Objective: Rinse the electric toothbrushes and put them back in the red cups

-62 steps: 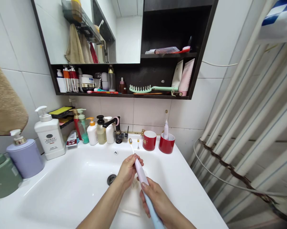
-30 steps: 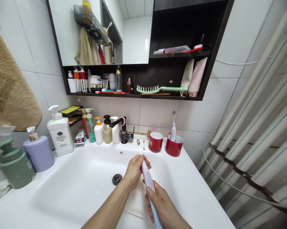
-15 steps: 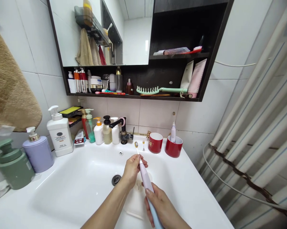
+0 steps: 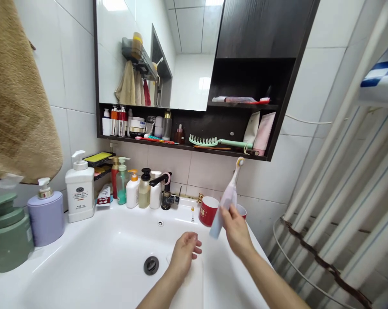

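My right hand (image 4: 238,229) is closed round the handle of an electric toothbrush (image 4: 226,198). Its handle fades from pink to light blue, and the brush head points up, tilted to the right. Behind that hand, a red cup (image 4: 242,211) is mostly hidden. To the left of the toothbrush handle stands another red cup (image 4: 208,211). Over the sink (image 4: 110,257), my left hand (image 4: 184,251) is empty, its fingers loosely curled and a little apart. Below it lies a pale, flat-looking white object (image 4: 194,285), partly covered by the forearm.
A black faucet (image 4: 165,189) rises at the sink's back, beside several pump bottles (image 4: 132,191). A small brush head (image 4: 193,213) lies on the rim. Above hangs a mirror cabinet (image 4: 181,145) holding toiletries. Pipes (image 4: 335,206) run along the right; a towel (image 4: 22,111) hangs left.
My left hand has let go of the toothbrush's upper end. My right hand has carried the toothbrush up and right, towards the red cups. The view has tilted upward.
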Action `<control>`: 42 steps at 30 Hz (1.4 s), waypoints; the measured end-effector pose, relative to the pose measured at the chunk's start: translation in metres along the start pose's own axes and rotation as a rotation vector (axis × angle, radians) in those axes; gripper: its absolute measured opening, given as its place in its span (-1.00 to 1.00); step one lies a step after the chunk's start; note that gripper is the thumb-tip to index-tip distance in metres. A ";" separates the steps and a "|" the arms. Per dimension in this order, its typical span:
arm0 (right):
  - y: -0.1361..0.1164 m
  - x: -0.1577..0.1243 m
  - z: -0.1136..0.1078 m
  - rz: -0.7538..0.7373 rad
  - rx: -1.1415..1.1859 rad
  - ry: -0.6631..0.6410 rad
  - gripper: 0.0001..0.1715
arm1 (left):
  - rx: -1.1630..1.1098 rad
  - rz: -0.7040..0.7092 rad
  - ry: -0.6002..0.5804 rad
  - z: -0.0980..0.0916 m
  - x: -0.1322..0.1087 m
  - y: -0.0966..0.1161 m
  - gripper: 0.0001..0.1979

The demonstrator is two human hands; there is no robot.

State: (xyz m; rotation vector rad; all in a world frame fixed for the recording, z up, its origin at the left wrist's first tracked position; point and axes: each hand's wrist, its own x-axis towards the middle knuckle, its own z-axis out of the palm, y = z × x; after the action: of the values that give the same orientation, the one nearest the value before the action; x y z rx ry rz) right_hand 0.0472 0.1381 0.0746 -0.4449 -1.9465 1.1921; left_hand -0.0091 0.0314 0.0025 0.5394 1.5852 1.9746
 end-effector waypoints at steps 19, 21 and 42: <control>0.066 0.109 0.027 0.129 -0.585 -0.109 -0.72 | 0.326 0.095 -0.119 0.008 -0.002 -0.023 -0.85; 0.067 0.110 0.029 0.144 -0.621 -0.139 -0.72 | 0.324 0.090 -0.124 0.008 -0.002 -0.022 -0.84; 0.034 0.052 0.009 -0.019 -0.384 -0.008 -0.56 | 0.166 0.110 0.041 0.001 0.010 -0.018 -0.53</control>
State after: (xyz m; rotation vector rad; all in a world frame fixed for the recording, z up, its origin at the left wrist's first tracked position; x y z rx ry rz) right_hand 0.0044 0.1828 0.0665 -0.6169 -2.1863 0.8061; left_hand -0.0138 0.0413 -0.0148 0.6679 1.7907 1.9546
